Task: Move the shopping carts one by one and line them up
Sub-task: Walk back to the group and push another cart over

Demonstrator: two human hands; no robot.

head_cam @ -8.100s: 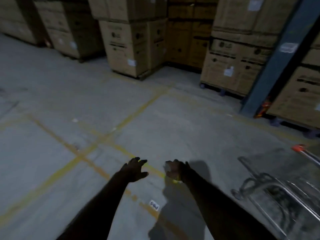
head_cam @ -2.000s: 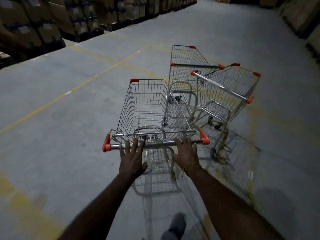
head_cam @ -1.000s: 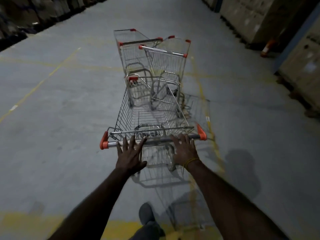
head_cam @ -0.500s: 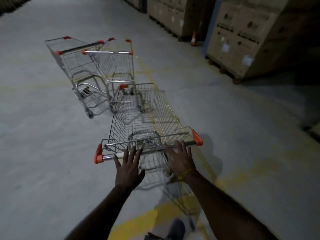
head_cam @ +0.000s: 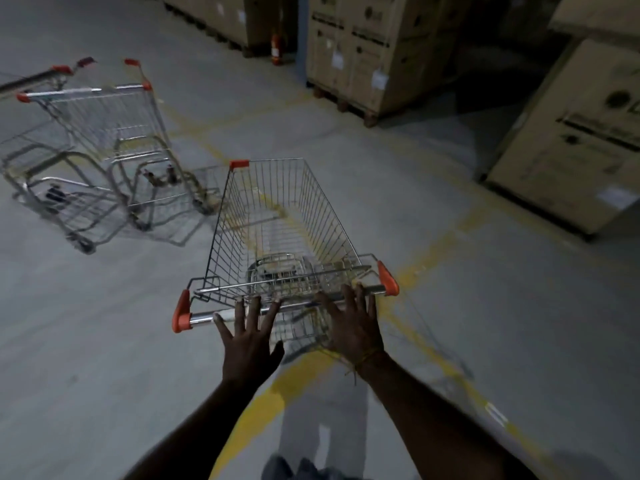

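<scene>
A: Head view, item one: room about the hands?
B: Bare concrete floor (head_cam: 485,306) lies right of the right hand (head_cam: 356,332), bounded far right by cardboard boxes (head_cam: 571,140). Left of the left hand (head_cam: 247,344), more bare floor; ahead-left stand two parked carts (head_cam: 100,140).
A: Item two: the cart?
B: Shopping cart (head_cam: 280,233), directly ahead of both hands. Long axis runs away from the person; its narrow end points forward, slightly left.
A: Hands?
B: Both spread wide, fingers straight, fingertips on the handle bar (head_cam: 287,304). Neither is wrapped around it.
</scene>
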